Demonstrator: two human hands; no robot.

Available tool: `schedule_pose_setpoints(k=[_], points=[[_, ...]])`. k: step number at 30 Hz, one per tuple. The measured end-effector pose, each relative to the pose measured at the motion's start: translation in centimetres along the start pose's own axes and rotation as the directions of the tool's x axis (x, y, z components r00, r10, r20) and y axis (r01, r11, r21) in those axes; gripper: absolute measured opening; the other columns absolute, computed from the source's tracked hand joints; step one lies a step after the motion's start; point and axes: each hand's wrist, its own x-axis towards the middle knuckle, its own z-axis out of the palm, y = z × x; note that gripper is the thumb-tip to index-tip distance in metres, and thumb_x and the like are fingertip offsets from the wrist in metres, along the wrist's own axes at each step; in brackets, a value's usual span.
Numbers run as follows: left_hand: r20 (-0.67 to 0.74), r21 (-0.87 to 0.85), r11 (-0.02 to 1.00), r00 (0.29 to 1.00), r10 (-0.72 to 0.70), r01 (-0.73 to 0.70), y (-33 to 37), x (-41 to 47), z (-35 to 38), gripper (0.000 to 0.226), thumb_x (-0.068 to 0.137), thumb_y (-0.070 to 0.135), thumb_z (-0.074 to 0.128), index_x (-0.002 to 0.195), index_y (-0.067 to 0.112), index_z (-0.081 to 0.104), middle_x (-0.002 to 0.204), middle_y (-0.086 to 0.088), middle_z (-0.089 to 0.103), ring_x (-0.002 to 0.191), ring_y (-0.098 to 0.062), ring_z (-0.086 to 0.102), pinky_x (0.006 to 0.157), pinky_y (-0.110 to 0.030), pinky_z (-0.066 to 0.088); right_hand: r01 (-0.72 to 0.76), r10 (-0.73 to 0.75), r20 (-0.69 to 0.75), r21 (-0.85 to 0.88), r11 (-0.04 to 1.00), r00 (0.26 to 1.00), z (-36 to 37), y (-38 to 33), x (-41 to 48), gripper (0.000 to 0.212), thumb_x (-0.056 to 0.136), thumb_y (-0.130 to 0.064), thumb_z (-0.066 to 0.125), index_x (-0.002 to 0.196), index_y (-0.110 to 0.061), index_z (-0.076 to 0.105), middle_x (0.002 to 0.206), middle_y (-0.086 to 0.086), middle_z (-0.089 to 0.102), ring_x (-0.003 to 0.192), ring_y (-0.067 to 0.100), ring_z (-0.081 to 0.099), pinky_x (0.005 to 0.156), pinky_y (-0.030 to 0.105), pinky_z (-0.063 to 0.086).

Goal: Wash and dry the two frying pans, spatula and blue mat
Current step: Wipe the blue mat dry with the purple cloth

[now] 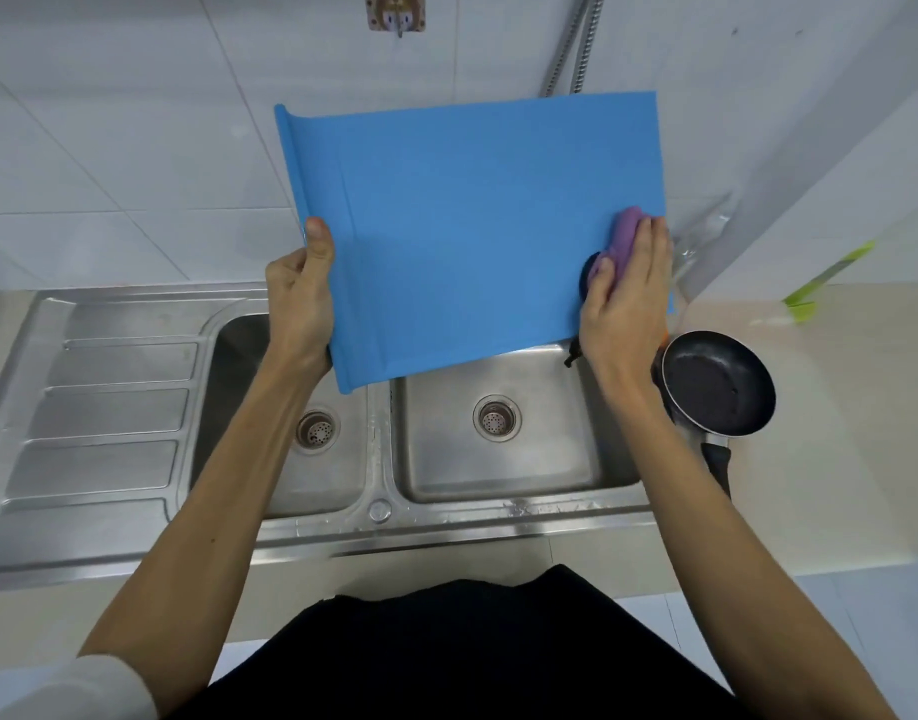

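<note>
Left hand (pixel 301 298) grips the blue mat's (pixel 472 226) left edge, thumb on its front face, fingers hidden behind. The right hand (pixel 628 298) lays its fingers close together over a purple cloth (pixel 625 236), pressing it onto the mat near its right edge. The mat stands nearly upright over the double steel sink (pixel 378 459). A black frying pan (pixel 716 389) sits on the counter (pixel 836 407) just right of the sink.

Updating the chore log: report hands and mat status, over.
Left hand grips blue mat by its edge, over sink. Right hand presses purple cloth on mat. One frying pan on counter, clear of the work.
</note>
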Motion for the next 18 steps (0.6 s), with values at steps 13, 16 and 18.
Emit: schedule_pose_setpoints(k=[13, 16, 18], points=[[0.089, 0.037, 0.999, 0.996, -0.028, 0.024, -0.5, 0.1, -1.0, 0.072, 0.076, 0.068, 0.068, 0.092, -0.002, 0.063, 0.094, -0.015, 0.065, 0.090, -0.033, 0.068, 0.081, -0.055, 0.057, 0.221, -0.222, -0.024, -0.053, 0.974, 0.975, 2.2, -6.8, 10.4, 0.052, 0.101, -0.026, 0.037, 0.143, 0.002, 0.050, 0.147, 0.020, 0.051, 0.139, 0.041, 0.043, 0.120, 0.049, 0.029], [0.162, 0.082, 0.996, 0.987, 0.006, -0.020, -0.5, -0.1, 0.0, 0.080, 0.075, 0.070, 0.069, 0.077, -0.009, 0.056, 0.083, -0.014, 0.058, 0.080, -0.027, 0.060, 0.072, -0.046, 0.049, 0.503, -0.503, 0.033, 0.022, 0.864, 0.863, 4.1, -11.6, 5.8, 0.051, 0.101, -0.026, 0.046, 0.144, 0.002, 0.051, 0.148, 0.022, 0.051, 0.141, 0.041, 0.043, 0.120, 0.053, 0.029], [0.196, 0.074, 0.997, 0.981, 0.012, -0.028, -1.1, -0.1, 0.2, 0.088, 0.074, 0.071, 0.071, 0.080, -0.015, 0.053, 0.082, -0.015, 0.055, 0.079, -0.027, 0.053, 0.070, -0.046, 0.045, 0.638, -0.643, 0.109, 0.081, 0.766, 0.758, 5.1, -14.4, 2.2, 0.053, 0.101, -0.027, 0.047, 0.146, 0.001, 0.049, 0.151, 0.021, 0.048, 0.143, 0.041, 0.039, 0.119, 0.054, 0.028]])
